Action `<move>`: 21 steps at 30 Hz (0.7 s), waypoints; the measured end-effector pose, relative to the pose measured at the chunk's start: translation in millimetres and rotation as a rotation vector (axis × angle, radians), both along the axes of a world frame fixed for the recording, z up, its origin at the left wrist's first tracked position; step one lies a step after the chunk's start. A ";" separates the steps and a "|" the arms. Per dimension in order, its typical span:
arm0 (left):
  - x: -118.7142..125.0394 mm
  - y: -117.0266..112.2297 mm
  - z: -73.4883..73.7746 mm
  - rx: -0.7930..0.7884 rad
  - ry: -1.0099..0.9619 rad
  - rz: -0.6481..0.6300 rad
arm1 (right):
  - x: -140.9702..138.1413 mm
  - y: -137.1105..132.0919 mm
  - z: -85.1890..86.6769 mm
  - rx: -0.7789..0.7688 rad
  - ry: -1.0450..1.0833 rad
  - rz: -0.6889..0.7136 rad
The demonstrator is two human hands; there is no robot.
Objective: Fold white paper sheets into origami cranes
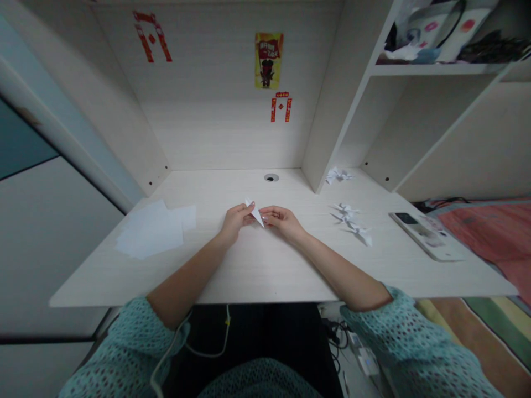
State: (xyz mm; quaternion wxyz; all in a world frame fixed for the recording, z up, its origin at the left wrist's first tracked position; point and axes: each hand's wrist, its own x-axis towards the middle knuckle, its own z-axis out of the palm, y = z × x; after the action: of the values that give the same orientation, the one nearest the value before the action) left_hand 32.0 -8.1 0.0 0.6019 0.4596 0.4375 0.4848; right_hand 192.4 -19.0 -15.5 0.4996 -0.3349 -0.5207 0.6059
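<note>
A small piece of folded white paper (pixel 256 214), narrow and pointed, is held between my hands above the middle of the desk. My left hand (pixel 238 220) pinches it, with the thumb on top and the fingers behind. From the other side, the fingertips of my right hand (pixel 282 220) close on its right edge. Whether paper lies between those right fingertips is partly hidden. To the left, sheets of white paper (pixel 151 229) lie overlapping on the desk. Several folded white paper figures (pixel 350 216) rest to the right of my right hand.
More folded paper figures (pixel 339 176) sit by the upright divider (pixel 321 160). A white phone-like device (pixel 427 236) lies at the desk's right. A shelf (pixel 435 69) with bags overhangs at upper right. The desk's front edge (pixel 265 301) runs below my forearms, and a white cable (pixel 226 331) hangs there.
</note>
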 end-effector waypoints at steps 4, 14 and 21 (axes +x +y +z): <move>0.4 -1.5 2.1 -0.008 0.000 -0.006 | 0.0 -0.9 0.4 0.020 -0.032 0.015; 1.5 -2.3 0.7 0.024 0.044 0.015 | -1.4 -6.1 3.2 0.401 -0.322 -0.155; 5.0 -7.1 -0.8 0.087 0.117 0.007 | 2.4 -8.3 4.0 0.613 -0.533 -0.214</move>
State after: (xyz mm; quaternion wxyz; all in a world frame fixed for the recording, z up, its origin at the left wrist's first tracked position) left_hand 37.0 -15.1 -0.8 0.5531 0.5115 0.4521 0.4775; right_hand 194.8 -27.3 -11.5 0.4839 -0.3680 -0.7503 0.2596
